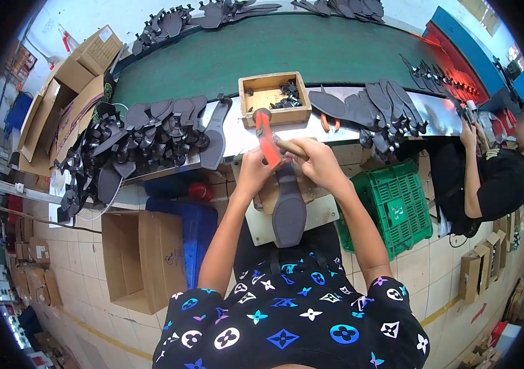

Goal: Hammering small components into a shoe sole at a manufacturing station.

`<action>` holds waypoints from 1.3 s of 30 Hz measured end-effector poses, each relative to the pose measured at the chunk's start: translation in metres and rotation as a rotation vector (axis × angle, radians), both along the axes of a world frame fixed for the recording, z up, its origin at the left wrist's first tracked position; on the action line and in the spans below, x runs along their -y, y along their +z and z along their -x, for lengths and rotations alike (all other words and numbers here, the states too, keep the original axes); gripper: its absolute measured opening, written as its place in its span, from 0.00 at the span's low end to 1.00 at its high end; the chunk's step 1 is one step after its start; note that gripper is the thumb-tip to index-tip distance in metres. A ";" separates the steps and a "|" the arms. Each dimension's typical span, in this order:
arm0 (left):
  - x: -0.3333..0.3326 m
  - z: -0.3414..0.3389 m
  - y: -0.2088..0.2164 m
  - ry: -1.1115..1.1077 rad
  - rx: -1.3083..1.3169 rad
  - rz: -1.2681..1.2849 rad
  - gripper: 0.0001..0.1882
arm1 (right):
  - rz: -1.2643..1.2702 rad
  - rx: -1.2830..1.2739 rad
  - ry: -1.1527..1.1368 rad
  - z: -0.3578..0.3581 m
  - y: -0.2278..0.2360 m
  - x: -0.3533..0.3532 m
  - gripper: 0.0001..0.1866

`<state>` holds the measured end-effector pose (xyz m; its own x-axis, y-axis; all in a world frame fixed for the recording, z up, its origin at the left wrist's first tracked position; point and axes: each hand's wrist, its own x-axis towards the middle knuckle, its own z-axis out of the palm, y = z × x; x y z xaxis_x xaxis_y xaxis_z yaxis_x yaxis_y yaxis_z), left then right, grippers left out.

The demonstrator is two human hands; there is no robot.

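A hammer [268,147] with a red head and wooden handle crosses the space in front of me. My right hand [320,163] is closed round its handle. My left hand [253,172] is closed at the far end of a dark shoe sole [289,218], its fingertips partly hidden behind the hammer head, so what they pinch cannot be made out. The broad end of the sole points toward me. Beneath it are a wooden block [316,192] and a pale plate [263,226].
Ahead stands a wooden box [280,117] with small black parts. Heeled soles [151,132] pile up at left, more soles [373,104] at right. Orange-handled pliers [325,122] lie by the box. A green crate [397,209] and a co-worker [489,178] are right, a carton [145,258] left.
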<state>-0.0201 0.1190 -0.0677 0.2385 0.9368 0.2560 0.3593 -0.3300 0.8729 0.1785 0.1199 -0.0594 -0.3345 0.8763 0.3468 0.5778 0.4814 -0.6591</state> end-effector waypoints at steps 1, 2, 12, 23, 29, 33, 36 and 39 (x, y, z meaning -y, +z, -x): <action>-0.003 0.004 -0.008 0.009 -0.057 0.087 0.20 | -0.001 0.000 0.006 0.003 0.005 0.003 0.15; -0.005 0.008 -0.016 0.019 -0.114 0.174 0.23 | -0.045 0.074 -0.003 0.005 0.011 0.007 0.16; -0.006 0.011 -0.030 0.039 -0.095 -0.056 0.20 | -0.248 0.119 -0.063 0.008 0.021 0.022 0.16; 0.002 0.000 0.002 -0.022 0.134 0.109 0.11 | 0.018 -0.192 -0.211 -0.002 0.051 0.110 0.18; 0.005 0.011 -0.012 -0.013 -0.035 -0.011 0.49 | -0.194 -0.198 -0.169 -0.004 0.113 0.132 0.16; 0.003 0.011 -0.018 -0.036 -0.316 -0.040 0.67 | -0.552 0.014 -0.152 0.002 0.082 0.122 0.12; 0.000 0.008 -0.010 -0.046 -0.484 -0.005 0.66 | 0.129 -0.031 -0.224 -0.004 0.029 0.125 0.12; -0.006 0.013 -0.016 -0.018 -0.395 -0.038 0.57 | -0.269 -0.085 -0.237 -0.004 0.100 0.117 0.10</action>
<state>-0.0334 0.1249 -0.0839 0.3419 0.9231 0.1758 0.6589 -0.3689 0.6556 0.1826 0.0032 0.0407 -0.0937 0.7997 0.5930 0.6428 0.5034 -0.5774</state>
